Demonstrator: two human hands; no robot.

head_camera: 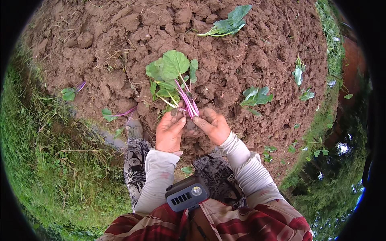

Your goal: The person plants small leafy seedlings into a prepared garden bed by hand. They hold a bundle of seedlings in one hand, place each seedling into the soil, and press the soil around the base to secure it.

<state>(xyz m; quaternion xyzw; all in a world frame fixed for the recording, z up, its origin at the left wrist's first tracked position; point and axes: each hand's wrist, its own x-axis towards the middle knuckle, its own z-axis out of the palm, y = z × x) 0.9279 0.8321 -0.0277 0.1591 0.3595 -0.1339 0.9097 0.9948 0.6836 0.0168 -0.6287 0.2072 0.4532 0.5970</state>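
Both my hands are close together over bare brown soil, in the middle of the head view. Leafy seedlings with purple-pink stems (187,101) lie between them, their broad green leaves pointing away from me. My right hand (212,124) pinches the lower ends of the purple stems between thumb and fingers. My left hand (170,129) holds the base of a paler-stemmed seedling (166,101) between thumb and fingers, right beside the others. The fingertips partly hide the stem ends and roots.
Cloddy soil (120,60) spreads ahead, with leafy cuttings (227,25) and a wilted plant (257,97) lying on it. Purple-stemmed pieces (122,114) lie to the left. Grass (60,180) borders the left, near a shoe (134,129). A grey device with a lamp (187,197) hangs at my chest.
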